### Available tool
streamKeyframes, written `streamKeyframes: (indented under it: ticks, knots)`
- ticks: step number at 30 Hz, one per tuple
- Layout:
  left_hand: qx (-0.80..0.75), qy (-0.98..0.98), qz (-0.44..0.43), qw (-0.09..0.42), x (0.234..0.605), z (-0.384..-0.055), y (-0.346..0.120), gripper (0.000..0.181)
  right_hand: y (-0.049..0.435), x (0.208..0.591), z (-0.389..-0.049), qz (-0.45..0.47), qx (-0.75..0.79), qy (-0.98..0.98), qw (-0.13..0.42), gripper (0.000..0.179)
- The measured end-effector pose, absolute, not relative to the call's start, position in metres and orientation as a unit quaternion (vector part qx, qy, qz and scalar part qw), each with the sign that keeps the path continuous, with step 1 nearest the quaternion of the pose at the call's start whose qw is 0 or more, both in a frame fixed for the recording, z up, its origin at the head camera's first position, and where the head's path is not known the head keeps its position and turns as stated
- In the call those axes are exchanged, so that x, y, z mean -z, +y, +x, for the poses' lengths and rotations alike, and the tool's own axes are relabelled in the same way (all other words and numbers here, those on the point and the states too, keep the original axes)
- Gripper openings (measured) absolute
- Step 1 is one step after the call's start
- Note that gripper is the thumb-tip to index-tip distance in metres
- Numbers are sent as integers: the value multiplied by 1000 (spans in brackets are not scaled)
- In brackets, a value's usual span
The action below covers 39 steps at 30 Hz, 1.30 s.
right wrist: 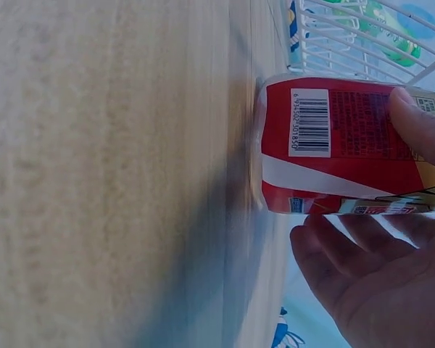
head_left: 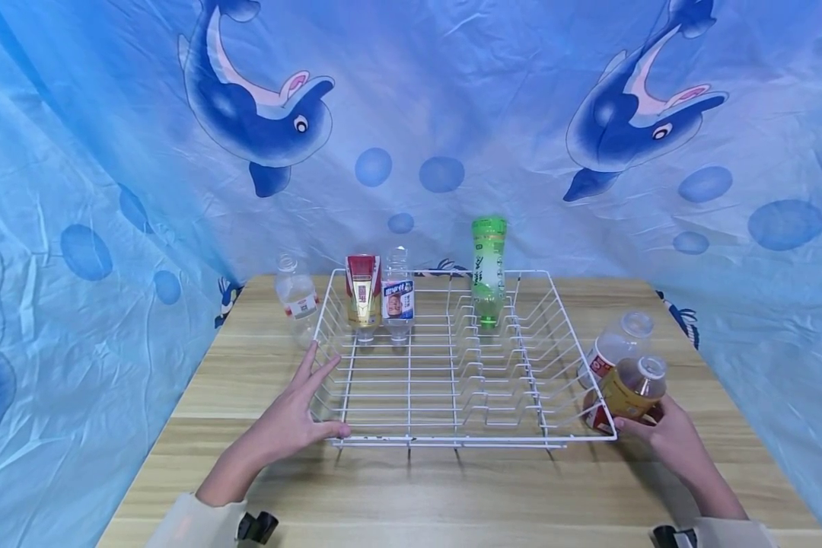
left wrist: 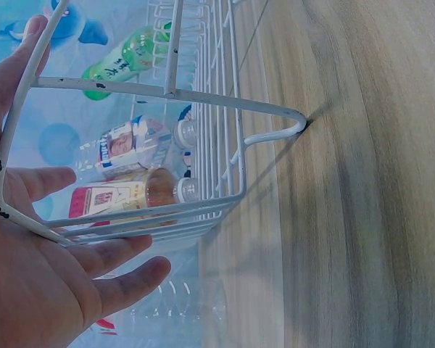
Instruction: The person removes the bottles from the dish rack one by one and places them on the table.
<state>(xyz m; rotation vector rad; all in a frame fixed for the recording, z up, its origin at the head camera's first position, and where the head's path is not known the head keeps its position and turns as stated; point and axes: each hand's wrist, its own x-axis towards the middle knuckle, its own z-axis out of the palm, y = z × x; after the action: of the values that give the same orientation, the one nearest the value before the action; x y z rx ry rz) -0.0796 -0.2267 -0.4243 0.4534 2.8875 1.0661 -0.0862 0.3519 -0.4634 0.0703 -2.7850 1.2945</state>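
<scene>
My left hand (head_left: 294, 415) rests at the front left corner of a white wire dish rack (head_left: 445, 440), fingers spread and fairly straight. In the left wrist view, the rim crosses the palm, with one finger inside the wires and others outside. At the rack's right side, my right hand (head_left: 667, 438) holds a bottle with a red and yellow label (head_left: 623, 396), thumb on one side and fingers curving round the other. Its base (right wrist: 261, 145) is close to the tabletop; contact is hard to tell. Just behind it stands a clear bottle (head_left: 619, 346) with a red and white label.
Upside down in the rack are a red and gold labelled bottle (head_left: 363, 293), a clear bottle with a blue label (head_left: 398, 301) and a green bottle (head_left: 489, 266). Left of the rack stands another clear bottle (head_left: 296, 293). A blue dolphin-print curtain (head_left: 411, 114) surrounds the wooden table (head_left: 445, 502).
</scene>
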Motion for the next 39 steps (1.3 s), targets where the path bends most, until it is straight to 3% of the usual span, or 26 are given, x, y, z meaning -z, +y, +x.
streamKeyframes:
  ticks: [6,14,19,23,28,30,35,39]
  knots:
    - [-341,929,144,15,424,-79,-227,107,356,447,-86,49,-443,-891,87,117]
    - [-337,931,143,9,423,-77,-230,107,343,399,-84,74,-369,-904,200,128]
    - [-337,930,145,8,423,-77,-231,109,331,375,-87,118,-333,-902,248,126]
    - [-339,930,141,8,423,-77,-231,116,314,356,-97,219,-268,-891,295,95]
    - [-341,930,137,10,422,-76,-230,124,283,330,-115,363,-188,-838,361,89]
    - [-343,929,137,12,422,-76,-229,127,271,320,-120,397,-173,-826,360,84]
    - [-344,929,135,24,421,-76,-227,135,246,300,-128,447,-140,-830,302,74]
    - [-343,929,136,29,420,-76,-225,137,226,290,-138,481,-102,-829,267,95]
